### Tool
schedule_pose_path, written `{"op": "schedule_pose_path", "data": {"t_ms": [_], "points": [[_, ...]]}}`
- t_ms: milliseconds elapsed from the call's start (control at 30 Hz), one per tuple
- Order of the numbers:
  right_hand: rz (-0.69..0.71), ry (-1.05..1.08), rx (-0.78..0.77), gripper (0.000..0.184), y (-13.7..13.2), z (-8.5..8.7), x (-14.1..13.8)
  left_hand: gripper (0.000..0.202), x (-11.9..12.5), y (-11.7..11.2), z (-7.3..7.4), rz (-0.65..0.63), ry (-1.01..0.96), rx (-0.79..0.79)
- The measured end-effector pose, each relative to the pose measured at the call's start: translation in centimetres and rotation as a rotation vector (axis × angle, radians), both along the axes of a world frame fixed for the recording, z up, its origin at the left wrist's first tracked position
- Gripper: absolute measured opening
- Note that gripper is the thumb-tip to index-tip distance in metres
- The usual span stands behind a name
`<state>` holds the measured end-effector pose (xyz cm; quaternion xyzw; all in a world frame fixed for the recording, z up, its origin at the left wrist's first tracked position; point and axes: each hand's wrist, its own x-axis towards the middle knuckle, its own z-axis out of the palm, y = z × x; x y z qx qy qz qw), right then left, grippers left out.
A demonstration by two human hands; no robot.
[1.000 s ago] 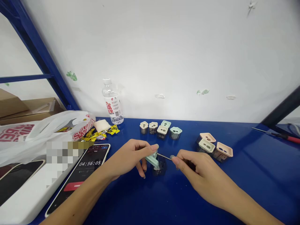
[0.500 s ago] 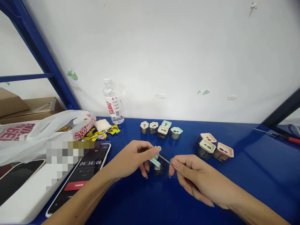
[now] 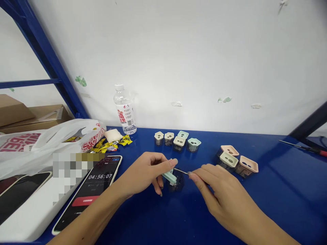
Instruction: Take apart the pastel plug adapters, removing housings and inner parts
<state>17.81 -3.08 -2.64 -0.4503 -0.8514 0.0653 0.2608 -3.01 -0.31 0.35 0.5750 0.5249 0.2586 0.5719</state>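
The left hand (image 3: 143, 174) pinches a small mint-green plastic cap (image 3: 169, 177) between thumb and fingertips. The cap is tilted on edge just above a dark translucent plastic cup (image 3: 178, 183), which stands on the blue tabletop (image 3: 281, 194) right under those fingers. The right hand (image 3: 219, 194) grips a thin silver metal pin (image 3: 182, 171) between thumb and forefinger, its other fingers curled under. The pin's far end meets the cap beside the left thumb tip; whether it enters the cap cannot be told. Beyond the fingertips, toward the white wall, sits a cluster of four small capped cups (image 3: 176, 141) with cream and mint tops. Past the right hand's knuckles lie three more capped cups (image 3: 237, 160), topped pink and pale green. Beside the left wrist a white-edged phone (image 3: 93, 187) lies face up, reading 04:56:07. Farther out on that side are yellow wrappers (image 3: 108, 146), a white plastic bag with red print (image 3: 48, 139) and a clear water bottle (image 3: 124, 110).
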Motion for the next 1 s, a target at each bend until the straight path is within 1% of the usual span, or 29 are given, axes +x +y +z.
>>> {"op": "schedule_pose_path", "data": {"t_ms": [100, 167, 267, 400, 500, 733, 1000], "points": [[0.020, 0.008, 0.023, 0.029, 0.27, -0.12, 0.08, 0.040, 0.02, -0.08, 0.04, 0.003, 0.009, -0.001], [0.012, 0.036, -0.026, 0.025, 0.37, -0.22, 0.11, 0.040, 0.00, -0.13, 0.02, -0.001, 0.006, -0.001], [-0.012, 0.027, -0.119, 0.022, 0.39, -0.41, 0.13, 0.040, -0.04, -0.18, -0.08, -0.005, 0.007, 0.005], [-0.007, 0.030, -0.128, 0.023, 0.33, -0.39, 0.08, 0.040, -0.02, -0.07, -0.45, 0.002, 0.009, 0.010], [0.001, 0.051, -0.135, 0.029, 0.38, -0.20, 0.02, 0.039, -0.02, 0.04, -0.72, -0.001, 0.003, 0.013], [-0.032, 0.011, -0.188, 0.036, 0.58, 0.18, 0.17, 0.039, -0.35, -0.13, -0.60, 0.011, 0.023, 0.031], [-0.017, 0.003, -0.193, 0.030, 0.58, 0.35, 0.04, 0.043, -0.25, -0.15, -0.56, -0.008, 0.039, 0.024]]}}
